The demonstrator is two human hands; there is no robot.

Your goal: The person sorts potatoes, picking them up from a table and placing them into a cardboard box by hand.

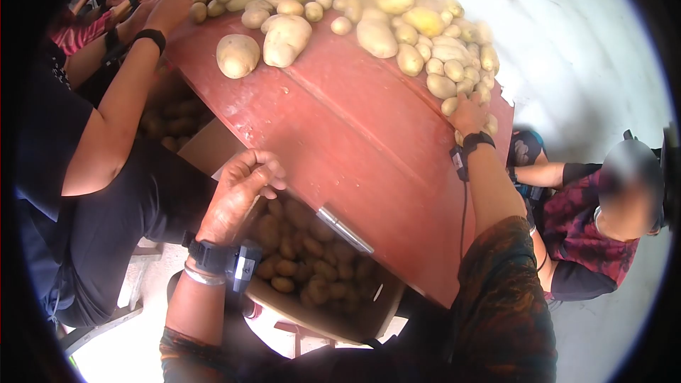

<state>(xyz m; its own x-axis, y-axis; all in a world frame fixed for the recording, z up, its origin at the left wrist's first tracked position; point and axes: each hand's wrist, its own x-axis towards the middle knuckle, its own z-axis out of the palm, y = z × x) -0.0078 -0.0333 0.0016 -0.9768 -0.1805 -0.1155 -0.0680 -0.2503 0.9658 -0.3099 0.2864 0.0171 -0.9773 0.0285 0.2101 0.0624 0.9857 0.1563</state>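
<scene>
My right hand (pixel 469 115) lies at the right side of the table, its fingers stretched onto the edge of a large heap of potatoes (pixel 454 50). Small potatoes touch it on both sides; I cannot see under its palm. My left hand (pixel 245 188) hovers at the table's near edge with its fingers curled in, and no potato shows in it. Below that hand stands a cardboard box (pixel 284 299) partly filled with potatoes (pixel 305 259). Two big potatoes, one rounder (pixel 237 56) and one longer (pixel 286 40), sit apart from the heap on the red tabletop (pixel 347 142).
A silver marker-like rod (pixel 345 230) lies at the near table edge. Left of me, a seated person's forearm (pixel 124 110) reaches over the table, with more hands beyond. Another person (pixel 589 220) sits on the right. A second container of potatoes (pixel 170 124) is under the table's left edge.
</scene>
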